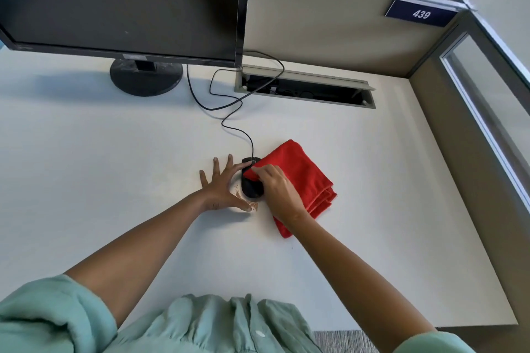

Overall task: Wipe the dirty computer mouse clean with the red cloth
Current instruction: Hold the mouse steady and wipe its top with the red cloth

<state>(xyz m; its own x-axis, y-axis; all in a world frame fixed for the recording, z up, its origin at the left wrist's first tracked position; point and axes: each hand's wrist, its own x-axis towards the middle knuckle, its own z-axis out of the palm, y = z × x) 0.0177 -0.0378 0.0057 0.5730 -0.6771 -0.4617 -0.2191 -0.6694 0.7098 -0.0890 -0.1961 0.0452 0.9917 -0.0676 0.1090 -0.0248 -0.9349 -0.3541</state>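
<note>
Wiping under way on desk, mid-task, not finished.
Cloth lies mostly right of mouse; right hand pinches its corner onto mouse top. Left hand, fingers spread, braces mouse. Brown crumbs remain beside it.

An office cubicle; monitor, partition wall, numbered plate, white desk.
</note>
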